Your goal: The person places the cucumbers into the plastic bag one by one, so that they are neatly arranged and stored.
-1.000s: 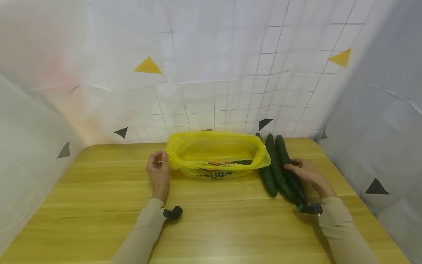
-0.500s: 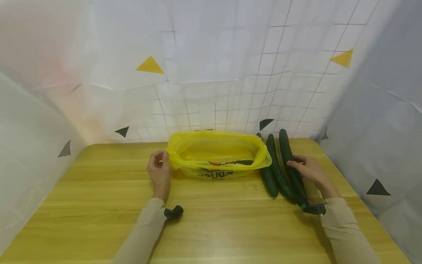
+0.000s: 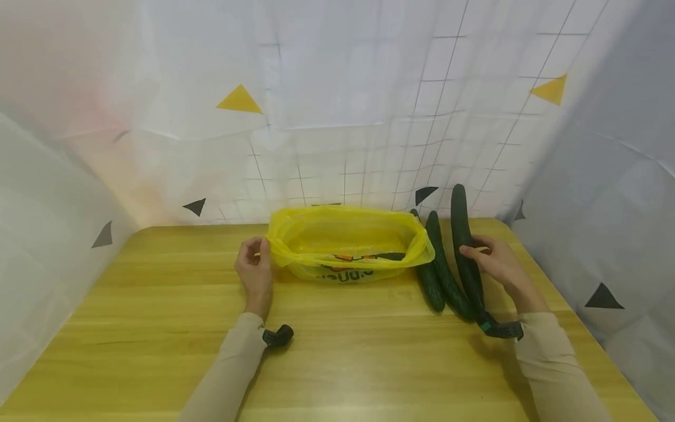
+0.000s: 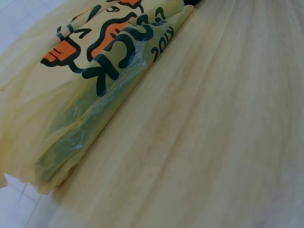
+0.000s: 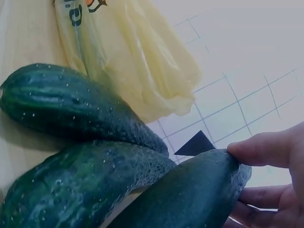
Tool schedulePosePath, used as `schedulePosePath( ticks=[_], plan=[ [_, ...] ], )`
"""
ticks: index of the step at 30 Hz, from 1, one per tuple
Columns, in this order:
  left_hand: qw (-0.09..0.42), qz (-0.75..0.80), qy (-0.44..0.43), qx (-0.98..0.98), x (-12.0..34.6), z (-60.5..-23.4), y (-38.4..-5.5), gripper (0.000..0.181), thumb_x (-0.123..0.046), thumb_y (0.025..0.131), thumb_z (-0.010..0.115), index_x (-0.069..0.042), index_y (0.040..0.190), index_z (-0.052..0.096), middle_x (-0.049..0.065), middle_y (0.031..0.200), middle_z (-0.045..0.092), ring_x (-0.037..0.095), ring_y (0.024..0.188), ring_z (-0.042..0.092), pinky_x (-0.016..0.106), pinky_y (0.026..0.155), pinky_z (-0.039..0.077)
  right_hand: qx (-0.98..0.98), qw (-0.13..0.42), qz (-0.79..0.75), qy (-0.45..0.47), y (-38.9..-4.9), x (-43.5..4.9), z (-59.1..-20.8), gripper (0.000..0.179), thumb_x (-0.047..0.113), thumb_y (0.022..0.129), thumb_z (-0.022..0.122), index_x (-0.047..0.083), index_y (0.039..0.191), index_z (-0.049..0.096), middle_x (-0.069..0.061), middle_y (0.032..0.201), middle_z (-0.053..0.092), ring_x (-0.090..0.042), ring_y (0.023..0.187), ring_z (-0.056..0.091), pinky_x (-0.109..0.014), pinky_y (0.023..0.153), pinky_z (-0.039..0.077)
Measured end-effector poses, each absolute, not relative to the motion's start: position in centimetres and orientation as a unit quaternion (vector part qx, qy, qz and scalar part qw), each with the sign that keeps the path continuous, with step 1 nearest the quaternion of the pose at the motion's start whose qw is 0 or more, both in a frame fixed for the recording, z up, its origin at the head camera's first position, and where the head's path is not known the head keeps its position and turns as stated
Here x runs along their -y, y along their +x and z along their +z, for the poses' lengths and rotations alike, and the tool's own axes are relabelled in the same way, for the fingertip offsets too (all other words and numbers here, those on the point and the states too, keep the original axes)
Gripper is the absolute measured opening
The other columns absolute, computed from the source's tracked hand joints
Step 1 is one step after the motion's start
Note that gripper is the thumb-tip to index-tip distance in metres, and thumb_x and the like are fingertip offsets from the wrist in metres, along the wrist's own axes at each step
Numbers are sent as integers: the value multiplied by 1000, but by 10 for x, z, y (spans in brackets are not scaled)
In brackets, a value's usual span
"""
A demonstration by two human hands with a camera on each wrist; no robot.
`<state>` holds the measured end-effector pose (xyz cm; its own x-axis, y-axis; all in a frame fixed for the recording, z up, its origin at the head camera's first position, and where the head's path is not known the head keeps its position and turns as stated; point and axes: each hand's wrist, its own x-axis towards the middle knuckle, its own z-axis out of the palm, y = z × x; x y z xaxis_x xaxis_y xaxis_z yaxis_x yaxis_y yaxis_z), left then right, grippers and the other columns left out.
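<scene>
A yellow plastic bag [image 3: 337,273] with printed lettering stands with its mouth spread wide at the table's far side. My left hand [image 3: 254,271] pinches the left end of its rim. Through the film in the left wrist view, a dark green shape [image 4: 71,142] shows low in the bag [image 4: 28,118]. On the right, my right hand [image 3: 495,264] grips a dark green cucumber [image 3: 460,220] between thumb and fingers, its far end tilted up. Beside it lie a middle cucumber [image 3: 447,278] and another cucumber [image 3: 429,287], partly behind the bag's right end.
The wooden table [image 3: 337,351] is backed by white sheeting [image 3: 337,88] with grid lines and triangles. A sheet [image 3: 606,193] also hangs along the right side. Black wrist devices [image 3: 498,328] sit on both forearms.
My right hand has drawn the cucumber away from the other two, to the right, and raised its far end. My left hand stays at the bag's rim.
</scene>
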<state>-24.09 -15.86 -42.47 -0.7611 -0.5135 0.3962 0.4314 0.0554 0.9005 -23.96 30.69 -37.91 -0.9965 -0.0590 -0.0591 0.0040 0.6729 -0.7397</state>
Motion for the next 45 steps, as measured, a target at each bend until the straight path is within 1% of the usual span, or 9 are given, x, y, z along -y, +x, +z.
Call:
schedulePosePath(
  ticks=[4, 9, 14, 18, 22, 24, 26, 34, 45],
  plan=[
    [347, -685, 32, 640, 160, -422, -242, 21, -16, 91, 62, 3, 101, 62, -6, 87, 59, 7, 80, 56, 22, 68, 43, -905, 30, -425, -17, -240, -305, -374, 79, 50, 94, 48, 0, 148, 22, -25, 146, 34, -41, 119, 47, -42, 84, 50],
    [347, -682, 29, 643, 160, -422, -243, 22, -16, 91, 62, 4, 101, 62, -4, 86, 59, 7, 80, 55, 22, 68, 43, -895, 7, -446, -15, -239, -303, -368, 79, 50, 94, 49, 2, 149, 20, -23, 145, 33, -38, 121, 46, -36, 83, 51],
    [349, -678, 33, 647, 161, -423, -242, 23, -17, 92, 62, 4, 101, 62, -4, 87, 59, 7, 80, 55, 21, 68, 43, -890, -33, -455, -3, -237, -299, -362, 78, 49, 93, 49, 5, 150, 20, -22, 147, 32, -4, 99, 54, -39, 85, 50],
    [350, -676, 34, 648, 161, -423, -241, 22, -17, 92, 62, 3, 101, 62, -4, 86, 59, 6, 79, 55, 21, 68, 43, -877, -71, -476, 6, -237, -296, -360, 76, 48, 93, 50, 6, 150, 21, -20, 144, 34, 12, 87, 47, -22, 78, 48],
    [352, -675, 32, 647, 161, -423, -241, 22, -15, 91, 62, 4, 101, 62, -5, 85, 59, 6, 77, 55, 21, 67, 43, -855, -123, -503, 13, -237, -293, -359, 71, 43, 93, 54, 5, 148, 28, 4, 123, 47, 12, 88, 50, -11, 70, 47],
    [352, -678, 31, 645, 161, -423, -241, 21, -14, 91, 62, 5, 101, 62, -4, 85, 59, 6, 77, 55, 21, 67, 43, -844, -148, -515, 15, -237, -292, -359, 67, 39, 93, 56, 6, 146, 33, 17, 113, 45, 11, 89, 51, -10, 69, 47],
    [351, -678, 31, 645, 161, -423, -240, 21, -14, 91, 62, 5, 101, 62, -4, 85, 59, 7, 76, 54, 21, 67, 43, -829, -167, -534, 15, -236, -290, -359, 65, 35, 92, 59, 8, 146, 35, 22, 110, 44, 9, 90, 53, -9, 69, 47],
    [343, -679, 30, 648, 160, -423, -240, 21, -16, 91, 62, 3, 101, 62, -4, 87, 59, 9, 79, 54, 23, 69, 43, -744, -219, -631, -11, -231, -280, -353, 55, 20, 89, 65, 15, 140, 45, 10, 113, 51, 0, 96, 57, -9, 72, 48],
    [337, -678, 35, 653, 158, -425, -241, 22, -18, 92, 62, 1, 101, 62, -7, 87, 59, 7, 80, 54, 22, 69, 44, -656, -254, -708, -57, -229, -269, -348, 48, 4, 85, 67, 6, 132, 54, -2, 109, 57, -7, 90, 63, -15, 71, 53]
  ],
)
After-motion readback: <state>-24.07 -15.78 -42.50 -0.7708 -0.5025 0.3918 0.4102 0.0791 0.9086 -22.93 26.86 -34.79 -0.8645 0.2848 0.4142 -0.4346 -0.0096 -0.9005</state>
